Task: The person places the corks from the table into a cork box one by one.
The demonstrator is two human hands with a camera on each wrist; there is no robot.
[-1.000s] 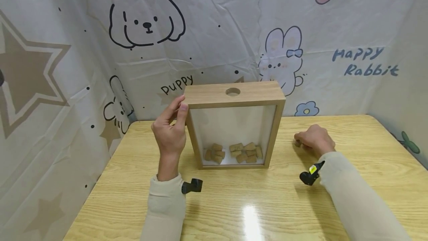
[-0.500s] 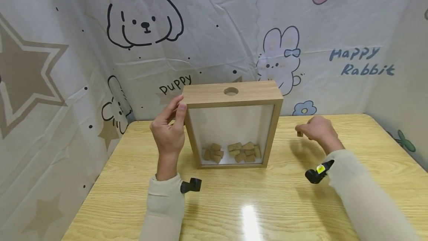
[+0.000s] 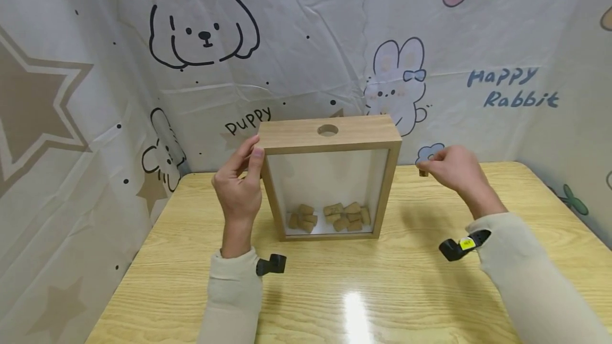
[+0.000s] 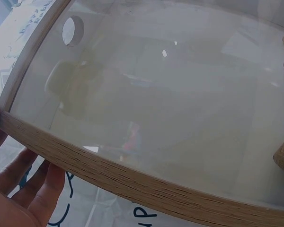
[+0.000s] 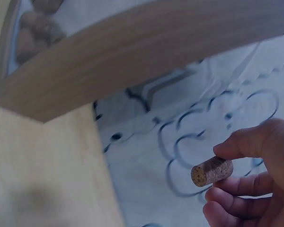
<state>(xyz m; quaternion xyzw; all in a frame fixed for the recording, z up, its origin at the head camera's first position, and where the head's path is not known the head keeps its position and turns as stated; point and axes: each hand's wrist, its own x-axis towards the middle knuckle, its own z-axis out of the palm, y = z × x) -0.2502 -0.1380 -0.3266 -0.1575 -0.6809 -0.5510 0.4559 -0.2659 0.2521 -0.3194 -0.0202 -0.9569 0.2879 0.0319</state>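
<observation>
A wooden shadow box (image 3: 330, 148) with a clear front stands upright on the table, a round hole (image 3: 328, 130) in its top. Several corks (image 3: 341, 216) lie on its floor behind the pane. My left hand (image 3: 237, 195) grips the box's upper left corner, thumb on the front edge and fingers around the side. To the right of the box, above the table, my right hand (image 3: 454, 174) pinches a single cork (image 5: 212, 171) between thumb and fingers. The right wrist view shows that cork clearly, apart from the box.
The light wood table (image 3: 306, 291) ends at a white printed cloth (image 3: 296, 41) hanging behind and at the sides. A dark wrist camera (image 3: 271, 264) sits on the left sleeve, another camera (image 3: 459, 247) on the right one.
My right hand has lifted the cork off the table and raised it to about the table's back edge in the head view. The left hand keeps its grip on the box.
</observation>
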